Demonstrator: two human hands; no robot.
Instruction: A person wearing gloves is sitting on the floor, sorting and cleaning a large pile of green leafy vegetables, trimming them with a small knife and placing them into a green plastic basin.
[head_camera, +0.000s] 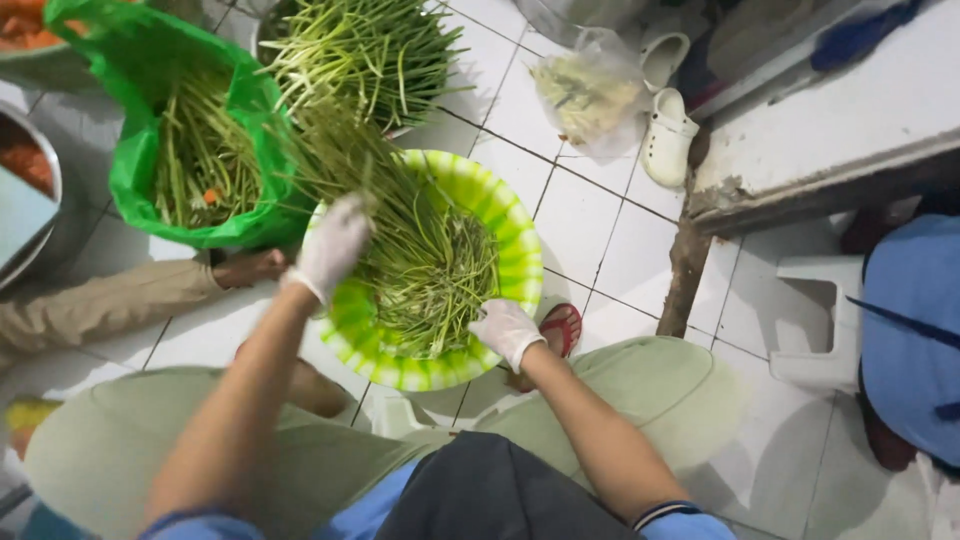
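White floor tiles (585, 215) with dark grout lines spread under everything, and a green-and-yellow striped plastic basin (500, 215) sits on them between the person's knees. Long green stalks (430, 265) lie heaped inside the basin, spilling over its far rim. The left hand (333, 245), in a white glove, is closed around a bundle of stalks at the basin's left edge, lifting them a little above the pile. The right hand (507, 329), also gloved, rests at the basin's near right rim with its fingers curled against the stalks; whether it grips any cannot be told. The two hands are well apart, one on each side of the basin. Left of the basin stands a green plastic bag (135, 150) holding more stalks, and beyond the basin another heap of stalks (365, 50) fills a round bowl. Right of the basin, farther off, lie a clear plastic bag (590, 90) and white clogs (668, 135). A red sandal (563, 325) shows just beside the basin's near right edge.
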